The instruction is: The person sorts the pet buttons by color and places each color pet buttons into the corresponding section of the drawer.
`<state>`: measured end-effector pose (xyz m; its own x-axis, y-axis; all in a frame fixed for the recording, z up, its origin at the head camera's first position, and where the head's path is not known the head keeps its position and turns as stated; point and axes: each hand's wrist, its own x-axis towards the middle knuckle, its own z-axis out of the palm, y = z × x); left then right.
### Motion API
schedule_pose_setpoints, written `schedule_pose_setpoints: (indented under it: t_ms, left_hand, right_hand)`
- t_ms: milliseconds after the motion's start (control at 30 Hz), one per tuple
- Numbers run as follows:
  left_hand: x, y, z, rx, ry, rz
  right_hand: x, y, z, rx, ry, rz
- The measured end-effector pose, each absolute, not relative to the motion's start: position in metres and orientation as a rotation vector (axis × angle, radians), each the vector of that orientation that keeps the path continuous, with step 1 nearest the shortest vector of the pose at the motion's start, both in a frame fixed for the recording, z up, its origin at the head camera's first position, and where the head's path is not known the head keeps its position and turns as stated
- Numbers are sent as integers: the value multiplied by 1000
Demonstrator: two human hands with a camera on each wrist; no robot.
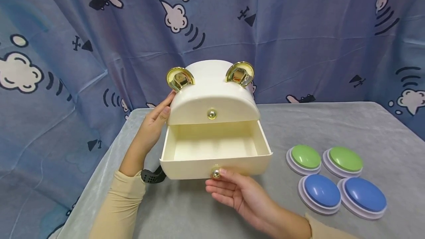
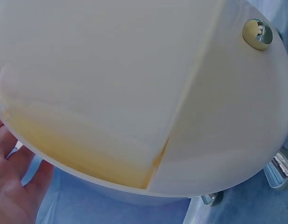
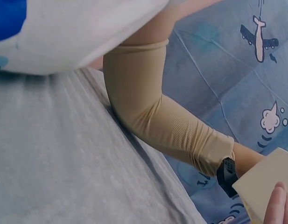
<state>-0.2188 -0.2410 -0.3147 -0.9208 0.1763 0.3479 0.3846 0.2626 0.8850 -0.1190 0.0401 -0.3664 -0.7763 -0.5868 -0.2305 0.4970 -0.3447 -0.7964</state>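
There, the right grip [image 1: 239, 194] pinched the domed white plastic box's [image 1: 212, 95] gold knob [image 1: 215, 173]; the left grip [image 1: 154, 121], straight-fingered, touched its side.

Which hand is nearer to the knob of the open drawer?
Right. The right hand touches the drawer knob; the left hand is farther away, against the side of the white box.

The left arm [image 1: 117, 204], in a beige sleeve with a black band [image 1: 154, 176] at the wrist, reaches forward from the lower left, and the left hand [image 1: 154, 123] is raised with fingers extended and thumb set apart. The right forearm [image 1: 289, 222] slants inward from the lower right; the right hand [image 1: 244, 196] sits lower, palm partly visible, thumb uppermost in a pinch with the forefinger, other fingers gently curved.
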Motion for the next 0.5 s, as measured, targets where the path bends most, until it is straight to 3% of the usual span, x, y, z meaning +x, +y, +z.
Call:
schedule_pose_setpoints:
  t_ms: [500]
  left_hand:
    - [-218,-239,-315,-554,-2338,-1753]
  right_hand:
    - [-101,39,-368,-79,1175,-2173]
